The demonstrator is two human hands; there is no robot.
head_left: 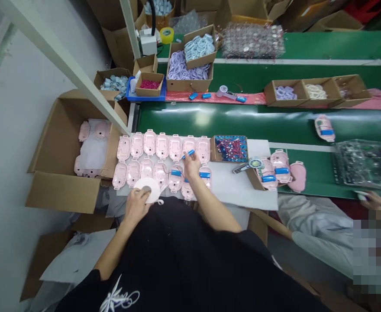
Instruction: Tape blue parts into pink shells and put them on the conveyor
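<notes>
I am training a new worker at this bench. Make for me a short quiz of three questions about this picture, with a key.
1. What does the left hand hold?
2. True or false: the right hand holds a blue part above the pink plastic shells.
3. What is inside the cardboard box beside the shells?
A) red-wired parts
B) white rolls
C) pink shells

Key: 1. A white roll of tape. 2. True. 3. A.

A wide white roll of tape (147, 190) is held flat in the left hand (137, 206), while the right hand (192, 167) pinches a small blue cylindrical battery (188, 154) above two rows of pale pink plastic shells (150, 143), several with blue batteries seated inside
</notes>
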